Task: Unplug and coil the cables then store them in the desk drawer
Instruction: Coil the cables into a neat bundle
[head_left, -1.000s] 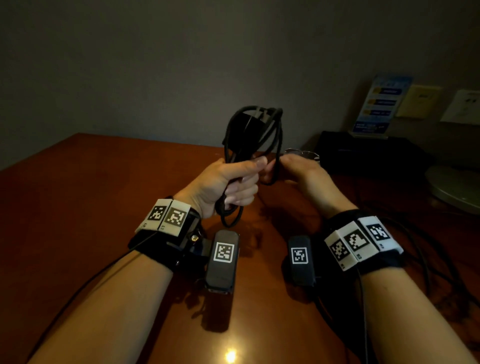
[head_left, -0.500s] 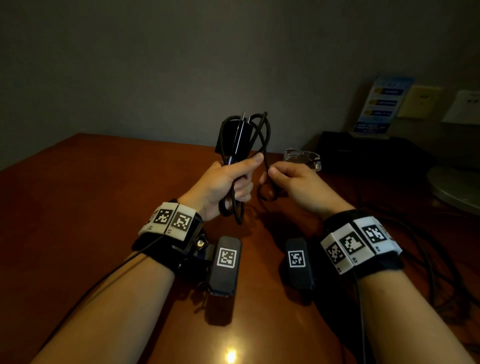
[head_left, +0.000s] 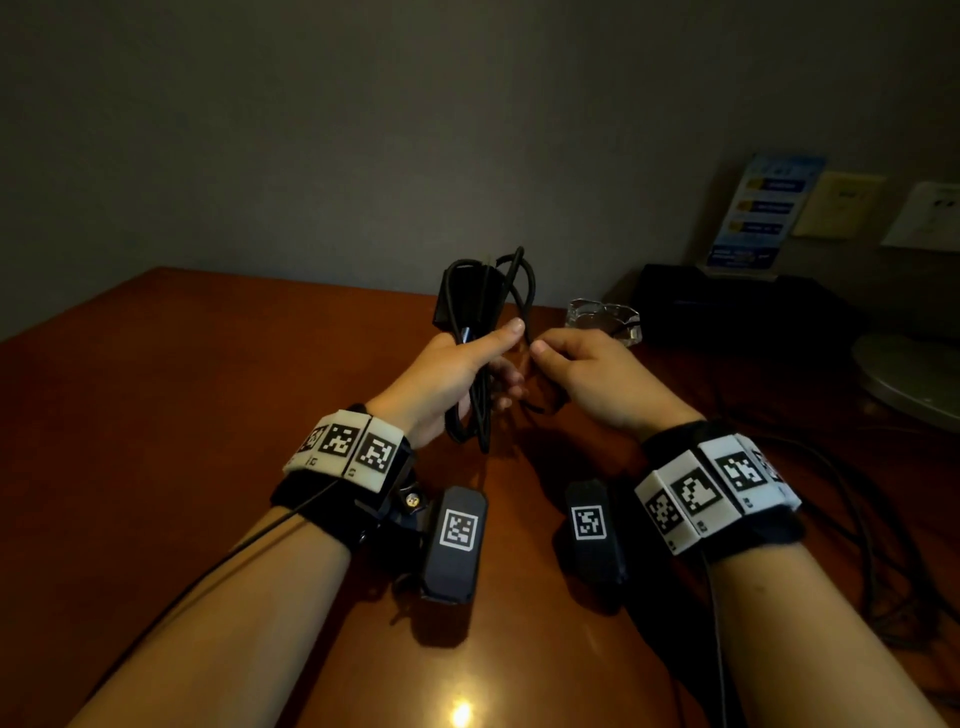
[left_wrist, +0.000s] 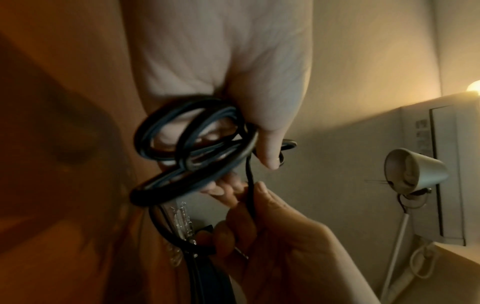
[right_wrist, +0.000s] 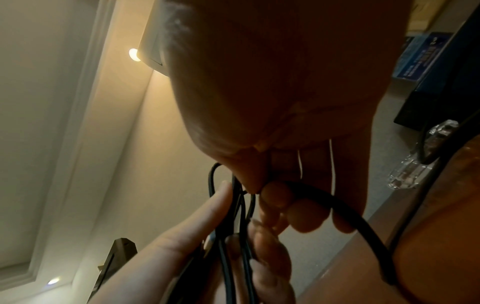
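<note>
Dim grey wall backs a broad reddish wooden desk (head_left: 171, 415), whose far edge meets the wall and whose left half lies bare, giving the most room to set things down. On the right the desk is crowded: a black box (head_left: 748, 301) against the wall, a round lamp base (head_left: 909, 379) at the right edge, and loose dark cords (head_left: 852, 525) trailing across the near right surface. No drawer shows in any view, so I cannot tell where it opens.

Both hands are raised over the middle of the desk. The left hand (head_left: 457, 374) is closed around a bundle of black cable (head_left: 483, 306), its loops and a black plug block standing up above the fist and hanging below it. The right hand (head_left: 592, 379) pinches one loose strand of the same cable just beside the left fingers.

My judgement is that the coil is being finished, and the loops look uneven. If the left grip slackens they could spring apart and need rewinding. A hard pull by the right hand could drag a loop out. A small clear glass dish (head_left: 605, 319) sits just beyond the right hand; a swing that way could knock it. The trailing cords on the right could snag the wrist straps.
</note>
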